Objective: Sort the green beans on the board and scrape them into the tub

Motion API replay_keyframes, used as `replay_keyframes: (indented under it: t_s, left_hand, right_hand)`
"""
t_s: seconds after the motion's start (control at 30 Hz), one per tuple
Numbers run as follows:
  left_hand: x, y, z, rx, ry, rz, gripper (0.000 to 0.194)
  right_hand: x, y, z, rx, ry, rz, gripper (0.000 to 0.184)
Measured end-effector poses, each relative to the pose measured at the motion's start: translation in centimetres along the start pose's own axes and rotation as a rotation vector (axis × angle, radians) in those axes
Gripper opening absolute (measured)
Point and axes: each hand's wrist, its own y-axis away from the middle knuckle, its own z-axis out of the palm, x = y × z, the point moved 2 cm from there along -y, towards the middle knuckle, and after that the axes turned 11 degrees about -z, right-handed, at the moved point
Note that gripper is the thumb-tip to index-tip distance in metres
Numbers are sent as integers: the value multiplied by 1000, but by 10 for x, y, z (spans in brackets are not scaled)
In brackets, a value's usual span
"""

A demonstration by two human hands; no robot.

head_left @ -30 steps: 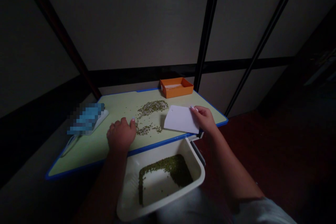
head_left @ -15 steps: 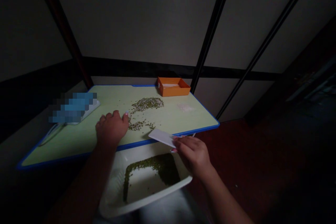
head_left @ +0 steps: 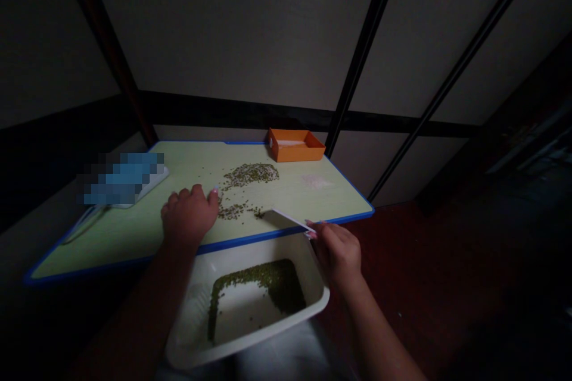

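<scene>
My left hand point(head_left: 190, 214) rests on the pale green table point(head_left: 290, 190), fingers curled, right beside a patch of scattered green beans point(head_left: 239, 210). A bigger pile of beans point(head_left: 251, 172) lies farther back. My right hand point(head_left: 336, 253) pinches a thin white card point(head_left: 288, 219), held nearly flat just above the table's blue front edge. Below that edge sits a white tub point(head_left: 250, 300) with a heap of green beans point(head_left: 268, 286) in it.
An orange box point(head_left: 295, 144) stands at the table's far right corner. A blurred blue object on a white base point(head_left: 123, 177) lies at the far left. Dark floor lies to the right; wall panels with black bars rise behind.
My right hand carried the white card from the table's right side down to the front edge, then lifted it slightly toward the beans. The left hand stayed by the beans.
</scene>
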Motion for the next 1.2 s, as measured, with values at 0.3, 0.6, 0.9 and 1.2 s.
replay_keyframes:
  t_s: [0.3,0.6,0.9,1.2]
  left_hand:
    - [0,1,-1,-8,-7,-4,63]
    - [0,2,1,4,23,-3,63]
    - [-1,2,3,23,20,0,63]
    - [0,3,1,12,12,1,63]
  right_hand:
    - [-11,-9,6,13,39,-53,23]
    - [-17,-9,-1,25,-9,-73,21]
    - [-21,-17,2,41,13,-82,22]
    - [-31,-15,-4,18,-41,-128,17]
